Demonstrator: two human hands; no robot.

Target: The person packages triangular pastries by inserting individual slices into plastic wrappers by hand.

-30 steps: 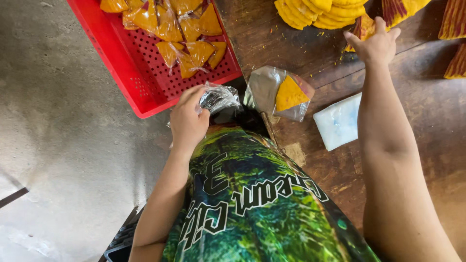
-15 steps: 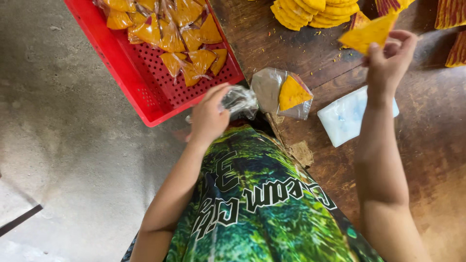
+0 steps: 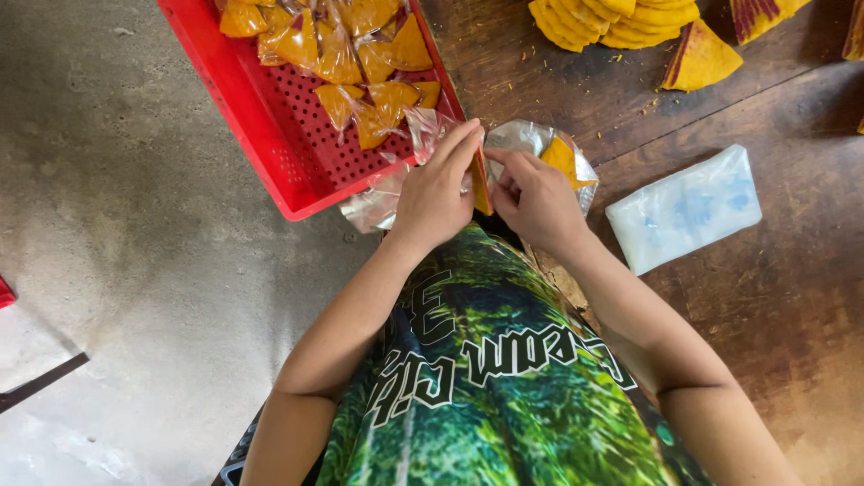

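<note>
Hands: left [image 3: 435,191] & right [image 3: 533,195] grip clamped on wedge [image 3: 481,184], over wood table [image 3: 774,297], concrete floor [image 3: 135,252].

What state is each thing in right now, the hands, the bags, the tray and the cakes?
Left hand: closed on a clear bag, fingers flat against the wedge.
Right hand: pinching an orange wedge.
Orange wedge: on edge between both hands.
Clear bag: empty, crumpled under the left hand.
Red tray: partly filled with bagged wedges.
Bagged wedge: lying on the table by the right hand.
Stack of flat bags: lying flat, untouched.
Unbagged wedges: piled, bare.
</note>
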